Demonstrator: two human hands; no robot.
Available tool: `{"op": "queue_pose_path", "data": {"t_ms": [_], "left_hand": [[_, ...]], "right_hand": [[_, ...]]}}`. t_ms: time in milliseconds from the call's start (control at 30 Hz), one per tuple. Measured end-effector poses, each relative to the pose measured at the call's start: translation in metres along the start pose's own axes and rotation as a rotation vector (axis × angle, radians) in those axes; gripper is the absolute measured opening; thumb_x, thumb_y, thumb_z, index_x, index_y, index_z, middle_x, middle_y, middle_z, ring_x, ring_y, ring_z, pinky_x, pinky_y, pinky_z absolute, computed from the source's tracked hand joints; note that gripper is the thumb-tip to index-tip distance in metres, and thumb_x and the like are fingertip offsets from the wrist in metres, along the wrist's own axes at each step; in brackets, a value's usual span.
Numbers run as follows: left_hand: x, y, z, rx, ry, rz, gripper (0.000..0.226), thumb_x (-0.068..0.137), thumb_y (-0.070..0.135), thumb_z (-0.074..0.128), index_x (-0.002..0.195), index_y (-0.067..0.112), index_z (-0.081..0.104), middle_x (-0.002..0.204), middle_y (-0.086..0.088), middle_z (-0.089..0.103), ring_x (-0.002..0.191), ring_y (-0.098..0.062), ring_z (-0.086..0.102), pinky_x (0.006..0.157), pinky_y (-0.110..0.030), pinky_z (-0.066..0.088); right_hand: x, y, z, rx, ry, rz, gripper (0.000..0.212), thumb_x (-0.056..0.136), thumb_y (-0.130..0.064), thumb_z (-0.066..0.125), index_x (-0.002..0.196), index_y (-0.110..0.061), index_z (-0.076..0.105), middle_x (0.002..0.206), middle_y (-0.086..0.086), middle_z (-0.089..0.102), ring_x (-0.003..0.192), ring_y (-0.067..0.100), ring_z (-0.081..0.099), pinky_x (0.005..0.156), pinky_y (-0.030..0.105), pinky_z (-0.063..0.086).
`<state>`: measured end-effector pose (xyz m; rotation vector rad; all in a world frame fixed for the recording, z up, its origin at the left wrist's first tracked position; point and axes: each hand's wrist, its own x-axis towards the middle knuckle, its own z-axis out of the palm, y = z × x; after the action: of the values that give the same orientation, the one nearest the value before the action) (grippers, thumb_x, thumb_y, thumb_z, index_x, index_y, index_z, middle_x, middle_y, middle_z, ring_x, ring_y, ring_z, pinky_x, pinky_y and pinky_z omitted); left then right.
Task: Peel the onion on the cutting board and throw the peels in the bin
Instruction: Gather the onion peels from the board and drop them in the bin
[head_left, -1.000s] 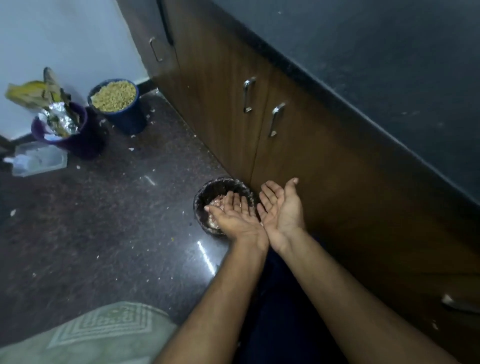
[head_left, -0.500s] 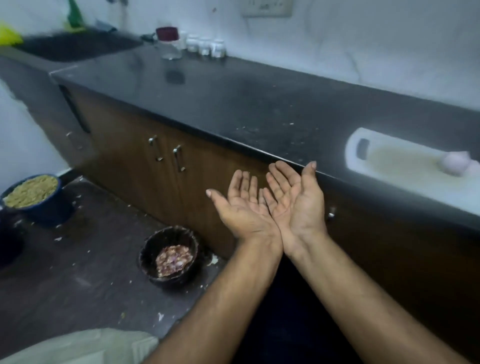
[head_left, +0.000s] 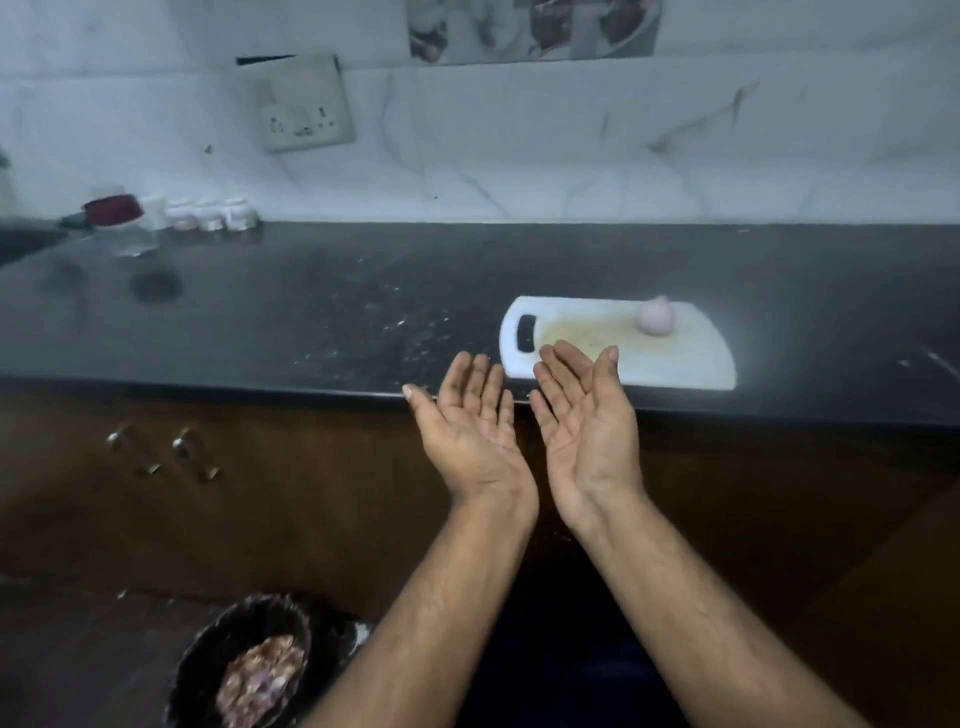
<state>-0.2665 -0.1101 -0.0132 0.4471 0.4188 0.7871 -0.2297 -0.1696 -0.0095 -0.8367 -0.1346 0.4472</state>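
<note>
At the centre of the frame, both hands hang in the air just in front of the edge of the black stone bench (head_left: 311, 312), palms turned up and fingers spread, with nothing in either. The left hand (head_left: 470, 436) and the right hand (head_left: 587, 431) sit side by side, a narrow gap between them, like a scoop that has nothing left in it.

To the right of centre, the white plastic cutting board (head_left: 691, 358) with its slotted handle lies flat near the bench's front edge, where it is easy to reach. The pale pink, round peeled onion (head_left: 655, 317) rests on the board's far side, well clear of the hands, and looks bare of dry skin.

At the lower left, the round black bin (head_left: 197, 670) stands on the floor beside the brown wooden cabinet doors (head_left: 260, 493). The reddish-purple onion peels (head_left: 257, 680) lie heaped inside it. I'd judge the task finished, or very nearly so.
</note>
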Motion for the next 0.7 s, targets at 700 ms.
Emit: {"op": "queue_pose_path", "data": {"t_ms": [700], "left_hand": [[0.179, -0.069, 0.052, 2.052, -0.882, 0.566, 0.038, 0.108, 0.026, 0.053, 0.144, 0.020, 0.063, 0.142, -0.006, 0.058, 0.127, -0.029, 0.050, 0.107, -0.039, 0.043]], "right_hand": [[0.126, -0.032, -0.086, -1.879, 0.218, -0.410, 0.038, 0.107, -0.038, 0.040, 0.134, -0.025, 0.063, 0.143, -0.004, 0.057, 0.127, 0.018, 0.050, 0.107, 0.036, 0.042]]}}
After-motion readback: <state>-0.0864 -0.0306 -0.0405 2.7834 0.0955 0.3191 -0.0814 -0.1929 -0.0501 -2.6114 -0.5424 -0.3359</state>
